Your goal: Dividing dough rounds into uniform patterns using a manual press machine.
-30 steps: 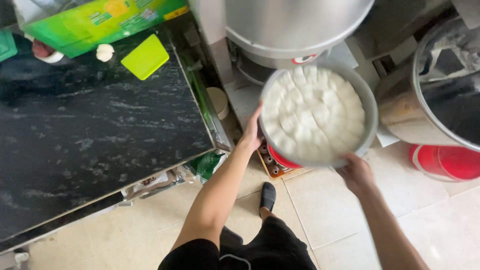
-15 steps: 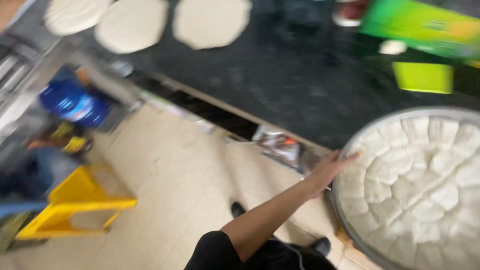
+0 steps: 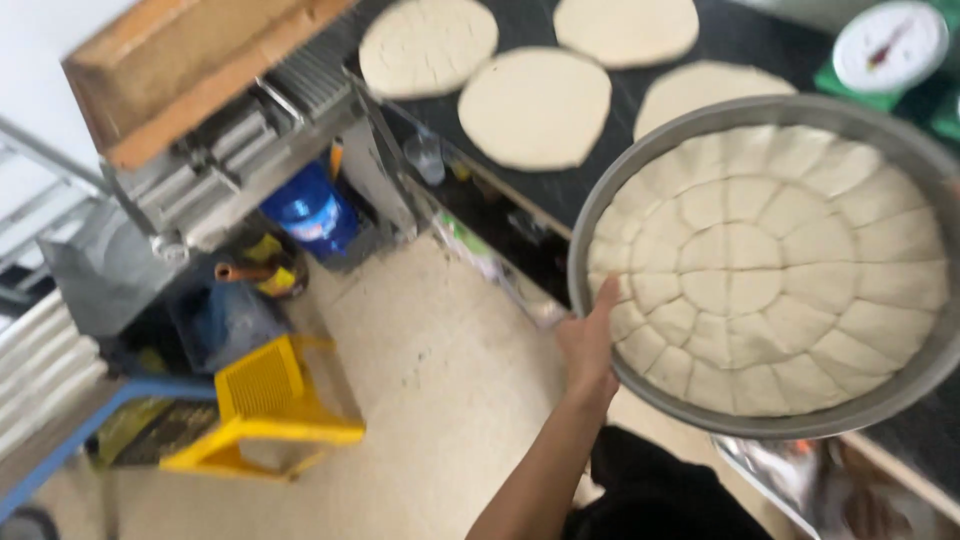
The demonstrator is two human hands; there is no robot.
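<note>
Our left hand [image 3: 590, 345] is gripping the near-left rim of a big round metal pan [image 3: 600, 200], thumb hooked up over the edge and the rest of the hand under it, so it's clamped on the pan and carrying that side. The right hand isn't in the shot at all. The pan is up in the air, just right of the hand and tipped a bit toward us, and it's packed with pale dough cut into wedges and rings [image 3: 770, 270], pieces all touching each other. Beyond the hand and the pan there's the dark stone counter [image 3: 530, 205] with four flat rounds of dough [image 3: 535, 108] laid out on it, close together but not overlapping as far as we can tell. Far off to the upper right of the hand, past the pan's rim, sits a white-faced dial scale on a green base [image 3: 888, 45]. Off to the left of the hand, down on the tiled floor [image 3: 440, 400], there's a yellow plastic stool or crate [image 3: 262, 405], and further up a blue water jug [image 3: 310, 210] tucked under a metal machine with a wooden top [image 3: 200, 70]. It's all a bit blurry.
</note>
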